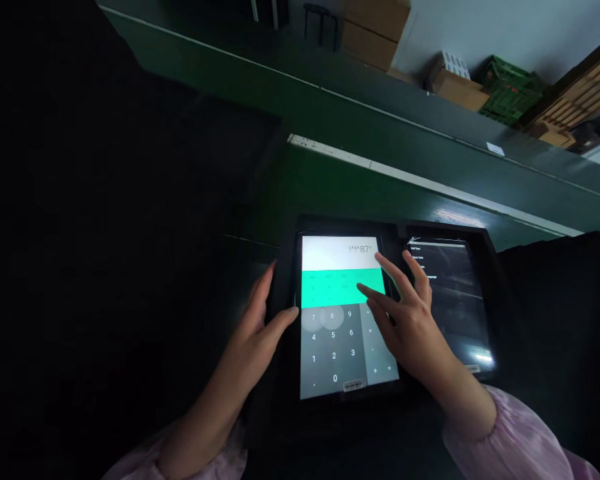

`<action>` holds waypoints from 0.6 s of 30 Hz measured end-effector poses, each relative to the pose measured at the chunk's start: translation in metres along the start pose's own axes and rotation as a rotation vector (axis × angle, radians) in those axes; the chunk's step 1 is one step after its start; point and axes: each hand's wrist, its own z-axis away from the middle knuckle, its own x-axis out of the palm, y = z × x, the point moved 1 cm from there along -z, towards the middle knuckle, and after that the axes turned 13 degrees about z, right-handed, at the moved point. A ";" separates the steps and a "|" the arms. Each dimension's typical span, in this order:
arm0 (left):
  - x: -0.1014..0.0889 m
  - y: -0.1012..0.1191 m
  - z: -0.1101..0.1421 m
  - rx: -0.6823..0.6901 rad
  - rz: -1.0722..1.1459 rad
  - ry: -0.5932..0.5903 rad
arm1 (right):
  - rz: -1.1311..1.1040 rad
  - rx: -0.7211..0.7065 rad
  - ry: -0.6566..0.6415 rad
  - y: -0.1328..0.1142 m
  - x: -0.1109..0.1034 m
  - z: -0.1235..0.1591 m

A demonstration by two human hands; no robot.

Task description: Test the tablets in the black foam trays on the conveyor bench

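A tablet (333, 347) lies in front of me with a calculator on its lit screen: white readout on top, a teal band, grey number keys below. My left hand (260, 323) rests on the tablet's left edge, with the thumb reaching onto the screen edge and the fingers along the side. My right hand (405, 313) hovers over the tablet's right side with fingers spread, and its index fingertip touches the teal band. A second tablet (455, 300) lies just right of the first, showing a dark menu with white text.
Both tablets sit in a dark tray (500, 313) on a dark surface. Beyond runs a green ledge with a pale strip (380, 170). Cardboard boxes (373, 30) and green crates (510, 90) stand along the back wall. The left side is in deep shadow.
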 end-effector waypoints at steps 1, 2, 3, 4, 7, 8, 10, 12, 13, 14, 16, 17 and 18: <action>-0.001 0.000 -0.001 -0.032 0.012 0.002 | 0.000 0.012 -0.005 0.000 0.000 0.000; -0.002 0.001 -0.002 -0.049 0.021 0.000 | 0.000 0.033 0.003 0.001 -0.001 0.000; -0.003 0.001 -0.003 -0.050 0.026 0.000 | 0.001 0.057 0.022 0.003 -0.002 0.001; -0.004 0.001 -0.004 -0.043 0.027 -0.003 | 0.002 0.078 0.039 0.004 -0.002 0.001; -0.003 0.003 -0.006 -0.026 0.020 -0.010 | -0.002 0.064 0.043 0.003 -0.001 0.002; -0.003 0.003 -0.006 -0.024 0.014 -0.010 | -0.003 0.037 0.027 0.000 -0.001 0.002; -0.002 0.005 -0.005 -0.027 0.002 -0.009 | 0.001 -0.013 -0.012 -0.004 0.001 0.001; -0.001 0.006 -0.004 -0.030 -0.008 -0.008 | -0.004 -0.019 -0.024 -0.001 -0.001 0.001; -0.001 0.006 -0.003 -0.029 -0.010 -0.010 | -0.016 0.002 -0.013 0.007 -0.003 0.001; -0.002 0.005 -0.003 -0.026 -0.010 -0.014 | -0.031 0.044 0.003 0.018 -0.006 0.002; -0.004 0.004 -0.004 -0.018 -0.001 -0.022 | -0.043 0.195 0.029 0.055 -0.018 0.007; -0.005 0.003 -0.004 -0.014 0.005 -0.026 | -0.022 0.319 0.023 0.078 -0.025 0.012; -0.006 0.002 -0.005 -0.010 0.013 -0.026 | 0.012 0.465 0.016 0.102 -0.033 0.017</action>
